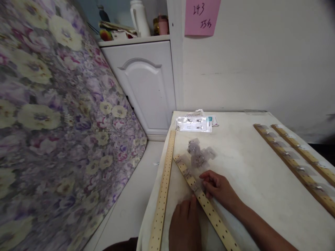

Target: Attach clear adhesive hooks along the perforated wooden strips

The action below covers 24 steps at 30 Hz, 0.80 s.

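Note:
A pale wooden strip with holes (213, 212) lies slanted on the table between my hands. Several clear adhesive hooks (186, 173) sit along its far half. My left hand (185, 223) is low at the strip's left side, fingers bent together, one fingertip against its edge beside the nearest hook. On the opposite side, my right hand (220, 188) pinches thumb and forefinger at the edge of a clear hook pad (198, 188); the fingertips partly cover it. Just beyond lies a loose cluster of clear hooks (199, 155).
Another perforated strip (163, 184) runs along the table's left edge. Hook packaging (193, 124) lies at the back. At the right rest two wooden strips (293, 162) (305, 151) fitted with hooks. A floral curtain (65, 122) hangs left, beside a white cabinet (142, 87).

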### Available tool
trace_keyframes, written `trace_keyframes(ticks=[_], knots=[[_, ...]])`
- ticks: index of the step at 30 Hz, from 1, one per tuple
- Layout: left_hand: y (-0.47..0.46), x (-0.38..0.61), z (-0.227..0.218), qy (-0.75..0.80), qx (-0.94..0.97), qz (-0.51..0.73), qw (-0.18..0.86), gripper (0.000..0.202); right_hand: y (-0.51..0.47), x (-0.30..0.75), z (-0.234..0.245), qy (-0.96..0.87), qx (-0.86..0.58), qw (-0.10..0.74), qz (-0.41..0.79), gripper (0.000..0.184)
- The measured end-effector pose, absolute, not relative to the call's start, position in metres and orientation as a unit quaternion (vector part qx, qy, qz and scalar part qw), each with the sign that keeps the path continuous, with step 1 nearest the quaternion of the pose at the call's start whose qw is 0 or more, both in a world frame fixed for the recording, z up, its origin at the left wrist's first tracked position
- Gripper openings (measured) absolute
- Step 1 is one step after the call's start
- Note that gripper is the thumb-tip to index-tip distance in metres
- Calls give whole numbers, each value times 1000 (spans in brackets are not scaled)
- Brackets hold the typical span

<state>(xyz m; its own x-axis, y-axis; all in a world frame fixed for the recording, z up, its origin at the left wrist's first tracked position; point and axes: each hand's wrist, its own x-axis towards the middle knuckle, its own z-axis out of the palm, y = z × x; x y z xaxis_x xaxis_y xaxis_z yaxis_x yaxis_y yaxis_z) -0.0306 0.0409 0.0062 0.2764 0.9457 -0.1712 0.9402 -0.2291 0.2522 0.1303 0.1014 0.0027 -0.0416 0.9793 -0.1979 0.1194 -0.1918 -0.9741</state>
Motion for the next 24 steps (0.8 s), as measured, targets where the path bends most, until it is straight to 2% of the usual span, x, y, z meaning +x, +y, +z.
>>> trace_keyframes(ticks=[18,24], knots=[[38,-31,7,597,785,15,166,59,100,132,2,-487,-556,405,538,12],[38,-31,6,597,784,7,168,64,100,132,2,-481,-560,406,539,14]])
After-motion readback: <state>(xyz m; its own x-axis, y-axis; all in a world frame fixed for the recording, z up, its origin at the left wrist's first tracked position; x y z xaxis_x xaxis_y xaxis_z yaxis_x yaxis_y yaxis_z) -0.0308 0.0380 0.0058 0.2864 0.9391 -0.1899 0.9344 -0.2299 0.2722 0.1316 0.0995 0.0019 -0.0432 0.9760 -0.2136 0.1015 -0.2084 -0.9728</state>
